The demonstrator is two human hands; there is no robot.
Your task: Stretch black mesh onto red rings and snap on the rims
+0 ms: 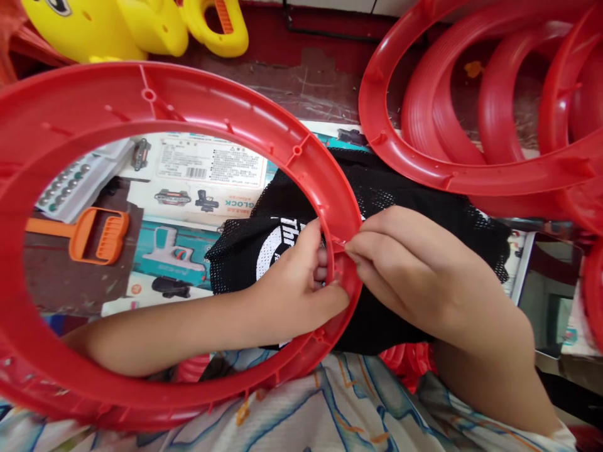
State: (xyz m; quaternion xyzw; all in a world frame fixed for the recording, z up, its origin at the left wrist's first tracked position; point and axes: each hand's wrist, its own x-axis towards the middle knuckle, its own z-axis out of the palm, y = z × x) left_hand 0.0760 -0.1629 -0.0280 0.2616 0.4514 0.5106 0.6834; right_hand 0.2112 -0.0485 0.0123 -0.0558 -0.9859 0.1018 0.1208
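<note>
A large red plastic ring with ribs and small posts on its inner face stands tilted in front of me. Through its opening reaches my left arm, and my left hand grips the ring's right side, thumb on the face and fingers curled around the inner edge. On that same side my right hand pinches at a rib of the ring; a small, thin clear piece seems to show at the fingertips, too small to name. Beneath both hands lies black mesh cloth with white print.
More red rings lie at the upper right. A yellow plastic toy is at the upper left. An orange handle, a tray of small balls and printed toy-gun boxes show through the ring. Patterned fabric covers my lap.
</note>
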